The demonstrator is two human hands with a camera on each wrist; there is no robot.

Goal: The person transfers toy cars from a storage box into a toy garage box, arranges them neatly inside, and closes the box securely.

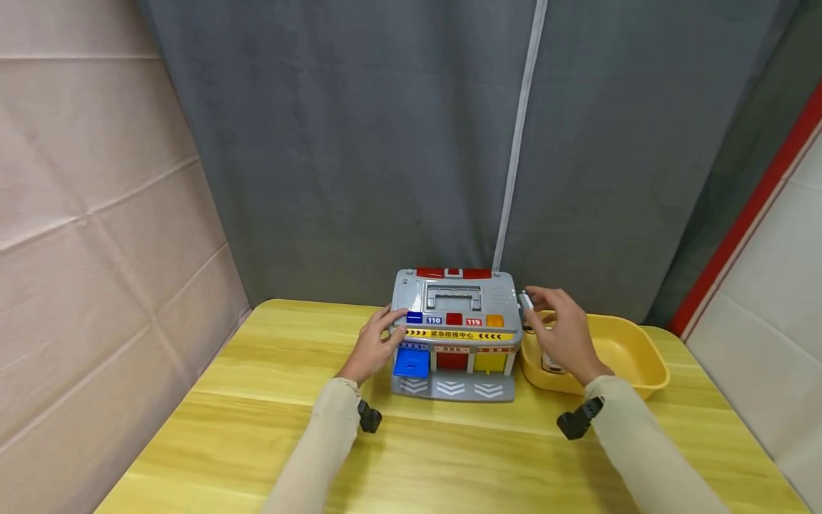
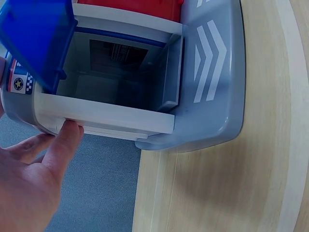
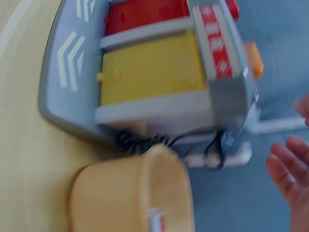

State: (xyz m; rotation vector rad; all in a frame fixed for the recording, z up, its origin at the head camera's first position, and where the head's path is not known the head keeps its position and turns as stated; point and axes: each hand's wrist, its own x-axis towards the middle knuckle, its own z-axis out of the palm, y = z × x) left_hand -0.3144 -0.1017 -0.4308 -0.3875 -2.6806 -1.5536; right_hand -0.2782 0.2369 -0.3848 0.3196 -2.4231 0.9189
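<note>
A grey toy emergency station (image 1: 454, 307) stands on the table, its blue door (image 2: 38, 38) swung up over a hollow compartment (image 2: 111, 77). Its red door (image 1: 452, 361) and yellow door (image 3: 154, 70) are closed. My left hand (image 1: 374, 346) rests against the station's left end, with one fingertip touching the white side wall beside the compartment. By the right end, my right hand (image 1: 565, 332) has its fingers apart, with nothing between them in the right wrist view. Near them is a small whitish piece (image 3: 222, 158) with a black cord (image 3: 140, 142); its kind is blurred.
A yellow plastic basket (image 1: 632, 350) sits right of the station, close to its side. Inside it lies a small white item (image 1: 551, 364), partly hidden by my right hand. A grey curtain (image 1: 359, 143) hangs behind the wooden table (image 1: 437, 457).
</note>
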